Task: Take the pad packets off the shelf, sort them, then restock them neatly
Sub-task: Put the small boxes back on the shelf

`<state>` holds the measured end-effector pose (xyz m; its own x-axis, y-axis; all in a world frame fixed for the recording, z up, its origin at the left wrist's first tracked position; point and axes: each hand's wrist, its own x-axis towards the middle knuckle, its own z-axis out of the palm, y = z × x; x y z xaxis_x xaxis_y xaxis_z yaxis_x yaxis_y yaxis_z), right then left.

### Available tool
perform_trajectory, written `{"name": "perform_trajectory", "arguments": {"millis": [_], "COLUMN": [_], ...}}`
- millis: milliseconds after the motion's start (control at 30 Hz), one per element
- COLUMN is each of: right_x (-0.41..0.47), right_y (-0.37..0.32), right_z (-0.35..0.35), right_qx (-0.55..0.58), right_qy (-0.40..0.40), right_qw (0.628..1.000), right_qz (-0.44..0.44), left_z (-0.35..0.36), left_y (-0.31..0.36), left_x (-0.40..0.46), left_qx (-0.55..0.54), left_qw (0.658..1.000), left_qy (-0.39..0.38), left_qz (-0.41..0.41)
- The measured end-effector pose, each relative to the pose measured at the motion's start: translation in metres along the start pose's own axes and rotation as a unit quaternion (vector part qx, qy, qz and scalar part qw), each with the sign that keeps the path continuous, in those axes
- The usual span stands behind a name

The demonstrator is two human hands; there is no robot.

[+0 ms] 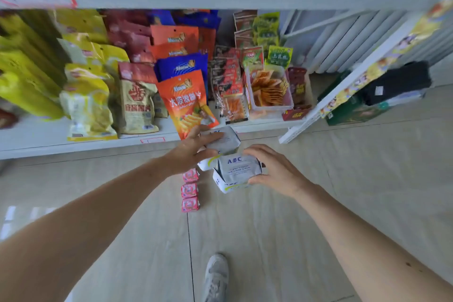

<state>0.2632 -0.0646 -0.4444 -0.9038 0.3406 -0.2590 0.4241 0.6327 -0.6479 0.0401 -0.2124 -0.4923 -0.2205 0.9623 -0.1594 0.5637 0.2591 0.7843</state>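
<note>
The left hand (193, 148) grips a white plastic pad packet (224, 141); the right hand (277, 169) clasps another white ABC-printed pad packet (236, 169). Below, three pink packets (190, 190) line the pale tiled floor (269, 228), before a white snack-stocked shelf (36, 140).

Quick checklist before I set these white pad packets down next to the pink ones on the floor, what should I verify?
1. Left hand grips the far white packet: ok.
2. Right hand grips the ABC packet: ok.
3. Pink packets lined up in a row: ok.
4. Bare floor right of the pink row: ok.
5. Number of white packets under the ABC one: cannot tell.
6. Shoe apart from the packets: ok.
</note>
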Motion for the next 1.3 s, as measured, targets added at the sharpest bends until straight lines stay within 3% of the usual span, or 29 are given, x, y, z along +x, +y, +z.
{"name": "perform_trajectory", "arguments": {"millis": [400, 533, 700, 1000, 1300], "right_x": [-0.053, -0.046, -0.017, 0.082, 0.210], "right_y": [-0.194, -0.238, -0.286, -0.351, -0.393], "right_z": [-0.162, -0.206, -0.258, -0.291, -0.293], "right_qx": [-0.042, -0.078, -0.115, -0.134, -0.165], "right_qy": [-0.001, 0.007, 0.009, 0.014, 0.020], "right_qw": [0.998, 0.993, 0.985, 0.975, 0.968], "right_qz": [-0.056, -0.086, -0.128, -0.178, -0.190], "left_z": [-0.185, -0.236, -0.291, -0.379, -0.463], "left_y": [0.198, 0.231, 0.260, 0.236, 0.175], "left_x": [-0.091, -0.095, -0.093, -0.070, -0.030], "left_qx": [-0.016, -0.002, -0.076, -0.117, -0.137], "left_qw": [0.992, 0.989, 0.977, 0.953, 0.940], "left_qy": [0.104, 0.140, 0.197, 0.279, 0.299], "left_qz": [0.066, 0.041, 0.015, -0.031, -0.085]}}
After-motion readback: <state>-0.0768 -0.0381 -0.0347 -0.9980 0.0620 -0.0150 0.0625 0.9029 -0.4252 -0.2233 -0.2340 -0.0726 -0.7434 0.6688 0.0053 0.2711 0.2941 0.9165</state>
